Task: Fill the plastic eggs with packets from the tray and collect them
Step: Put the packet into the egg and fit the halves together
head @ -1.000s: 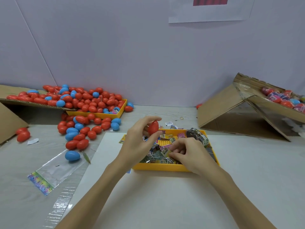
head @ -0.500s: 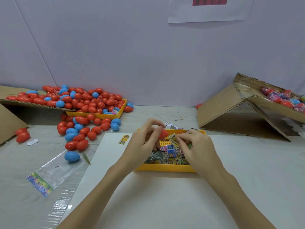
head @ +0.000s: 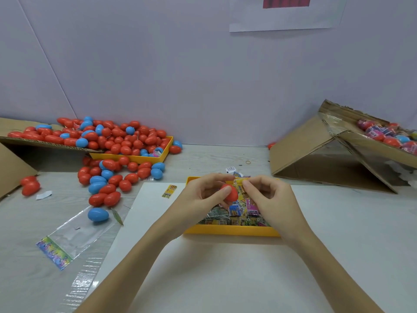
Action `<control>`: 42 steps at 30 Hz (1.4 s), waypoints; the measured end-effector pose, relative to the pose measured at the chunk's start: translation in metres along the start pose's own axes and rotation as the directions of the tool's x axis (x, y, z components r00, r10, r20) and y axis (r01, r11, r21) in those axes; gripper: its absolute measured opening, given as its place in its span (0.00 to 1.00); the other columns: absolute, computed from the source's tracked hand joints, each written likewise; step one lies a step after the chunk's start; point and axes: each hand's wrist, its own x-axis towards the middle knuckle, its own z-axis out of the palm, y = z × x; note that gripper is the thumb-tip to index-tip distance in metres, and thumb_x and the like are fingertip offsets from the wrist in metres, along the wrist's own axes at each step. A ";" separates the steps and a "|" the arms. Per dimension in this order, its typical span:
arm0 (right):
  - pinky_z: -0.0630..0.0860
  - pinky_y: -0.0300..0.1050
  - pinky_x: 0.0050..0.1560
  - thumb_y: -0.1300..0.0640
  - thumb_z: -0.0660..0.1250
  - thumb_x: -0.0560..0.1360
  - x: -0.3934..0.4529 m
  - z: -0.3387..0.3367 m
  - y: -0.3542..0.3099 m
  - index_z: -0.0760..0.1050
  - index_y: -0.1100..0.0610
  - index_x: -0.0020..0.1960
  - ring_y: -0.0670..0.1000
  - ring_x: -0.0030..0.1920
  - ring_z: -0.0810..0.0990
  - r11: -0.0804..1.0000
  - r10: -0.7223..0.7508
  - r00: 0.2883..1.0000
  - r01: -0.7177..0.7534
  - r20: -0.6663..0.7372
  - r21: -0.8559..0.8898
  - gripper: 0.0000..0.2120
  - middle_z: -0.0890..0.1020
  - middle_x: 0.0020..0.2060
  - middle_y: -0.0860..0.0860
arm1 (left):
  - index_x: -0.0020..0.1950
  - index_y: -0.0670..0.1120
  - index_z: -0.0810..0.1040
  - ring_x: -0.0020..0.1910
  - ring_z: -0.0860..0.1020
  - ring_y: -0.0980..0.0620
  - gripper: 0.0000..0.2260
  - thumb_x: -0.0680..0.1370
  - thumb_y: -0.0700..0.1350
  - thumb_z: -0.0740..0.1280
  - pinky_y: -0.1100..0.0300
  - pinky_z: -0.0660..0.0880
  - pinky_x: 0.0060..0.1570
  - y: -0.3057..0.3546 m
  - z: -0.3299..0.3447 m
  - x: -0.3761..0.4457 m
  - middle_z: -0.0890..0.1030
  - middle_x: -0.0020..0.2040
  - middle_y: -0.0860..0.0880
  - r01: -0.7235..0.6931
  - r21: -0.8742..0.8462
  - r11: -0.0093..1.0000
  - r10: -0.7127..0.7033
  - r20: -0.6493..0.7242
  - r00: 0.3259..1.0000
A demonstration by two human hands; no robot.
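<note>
Both hands are up over the yellow tray (head: 230, 230), which sits on a white sheet (head: 203, 267) near the middle of the tabletop (head: 214, 159). The left hand (head: 203, 195) curls its fingers and thumb round a red egg (head: 230, 192), glossy orange-red plastic, smooth and rounded, with only its right end peeking out past the fingertips; whether it is open or closed up cannot be told from here. The right hand (head: 270, 197) pinches a small yellow packet (head: 239, 182) between thumb and forefinger, held right against the top of the egg, the other fingers loosely curled. Below them the tray is heaped with little printed packets (head: 237, 211), blue, pink, yellow and green. One stray packet (head: 169, 191) lies on the sheet just left of the tray. Toward the tabletop's far-left corner a second tray (head: 135, 158) and a cardboard flap (head: 13, 141) carry a spill of red and blue eggs (head: 112, 141), more of them scattered on the tabletop in front. At the right edge a tilted box (head: 316, 154) holds eggs (head: 388, 136) in its top. A clear bag (head: 74, 238) lies near the left edge.
</note>
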 end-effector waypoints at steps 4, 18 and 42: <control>0.81 0.62 0.52 0.56 0.70 0.80 -0.001 0.000 0.000 0.85 0.52 0.47 0.58 0.44 0.85 0.999 -0.031 0.999 0.032 0.007 -0.027 0.06 0.87 0.40 0.53 | 0.65 0.46 0.82 0.48 0.84 0.53 0.12 0.83 0.44 0.66 0.62 0.79 0.54 -0.002 0.000 0.000 0.86 0.50 0.50 -0.015 0.015 1.000 0.015 -0.002 1.000; 0.83 0.60 0.51 0.55 0.71 0.79 -0.004 0.002 -0.005 0.85 0.43 0.45 0.52 0.43 0.86 0.996 -0.080 0.997 0.079 -0.005 -0.034 0.08 0.87 0.39 0.47 | 0.63 0.52 0.83 0.50 0.85 0.55 0.11 0.82 0.44 0.68 0.65 0.79 0.50 -0.002 -0.001 0.001 0.86 0.53 0.53 -0.010 0.039 0.999 0.011 -0.030 0.999; 0.81 0.37 0.47 0.56 0.78 0.72 -0.012 0.007 -0.015 0.86 0.52 0.51 0.45 0.45 0.87 0.992 0.051 0.996 -0.043 -0.071 0.120 0.08 0.88 0.42 0.46 | 0.62 0.47 0.80 0.54 0.85 0.47 0.16 0.75 0.38 0.77 0.59 0.81 0.56 -0.007 0.005 0.001 0.85 0.54 0.48 -0.276 0.007 0.961 0.274 -0.147 0.950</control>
